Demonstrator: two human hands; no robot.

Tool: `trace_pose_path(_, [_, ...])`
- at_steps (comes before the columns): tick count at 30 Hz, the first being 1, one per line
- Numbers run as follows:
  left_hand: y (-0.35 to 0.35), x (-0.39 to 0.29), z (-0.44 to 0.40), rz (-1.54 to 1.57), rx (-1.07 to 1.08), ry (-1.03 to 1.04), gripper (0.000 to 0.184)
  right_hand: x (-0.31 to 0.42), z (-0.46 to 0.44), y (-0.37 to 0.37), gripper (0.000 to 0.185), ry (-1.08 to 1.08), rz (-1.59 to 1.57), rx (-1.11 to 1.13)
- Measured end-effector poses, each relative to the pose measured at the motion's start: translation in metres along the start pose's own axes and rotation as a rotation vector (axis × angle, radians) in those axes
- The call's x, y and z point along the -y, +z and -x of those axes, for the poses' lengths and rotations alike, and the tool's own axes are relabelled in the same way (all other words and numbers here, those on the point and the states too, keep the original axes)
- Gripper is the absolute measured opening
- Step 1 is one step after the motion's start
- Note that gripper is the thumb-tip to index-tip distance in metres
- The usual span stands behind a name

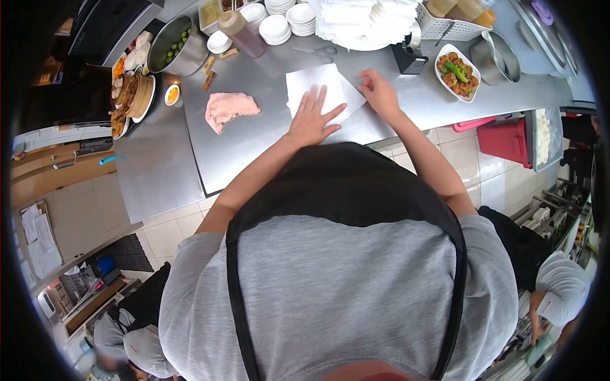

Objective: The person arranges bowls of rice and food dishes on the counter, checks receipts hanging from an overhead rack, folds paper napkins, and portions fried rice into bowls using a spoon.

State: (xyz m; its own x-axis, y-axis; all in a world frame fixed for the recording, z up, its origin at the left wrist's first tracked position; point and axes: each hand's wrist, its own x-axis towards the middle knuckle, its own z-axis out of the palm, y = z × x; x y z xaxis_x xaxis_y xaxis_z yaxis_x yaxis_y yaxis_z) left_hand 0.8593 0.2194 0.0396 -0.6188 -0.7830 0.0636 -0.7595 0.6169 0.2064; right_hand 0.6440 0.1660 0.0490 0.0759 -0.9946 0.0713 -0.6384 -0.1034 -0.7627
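Paper [325,76] lies on the counter [254,155] straight ahead of you: plain white, thin, matte, straight-edged. Layers overlap, one fanning out to a pointed corner at the right. Your left hand [309,117] rests palm down on it, fingers spread, thumb out to the side. Your right hand [379,94] is at that corner, fingers curled; whether they pinch it, you cannot tell from here.

Counter is brushed metal, grey, dully reflective. Left of the paper, a pink cloth [230,109], crumpled, soft, irregular outline. Beyond, a ragged-edged white stack [365,22] and a translucent squeeze bottle [241,35], brown inside. Right, a glossy white dish [440,65], rounded corners, holding glazed brown pieces topped with green.
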Motion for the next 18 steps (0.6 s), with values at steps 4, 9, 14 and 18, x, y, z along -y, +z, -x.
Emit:
trace_pose_path(4, [-0.006,0.001,-0.002,0.022,0.041,-0.011,0.057,-0.014,0.007,-0.016,0.022,0.034,0.002,-0.065])
trace_pose_path(9, [-0.005,0.008,-0.007,0.084,-0.049,-0.025,0.064,-0.014,0.019,-0.003,0.024,-0.044,0.036,-0.063])
trace_pose_path(14, [0.007,0.012,-0.005,-0.004,-0.079,-0.041,0.067,-0.004,0.025,0.018,0.028,-0.273,0.254,-0.117])
trace_pose_path(18, [0.002,0.015,-0.004,0.079,-0.101,-0.031,0.056,0.000,0.024,0.020,0.026,-0.208,0.180,-0.098])
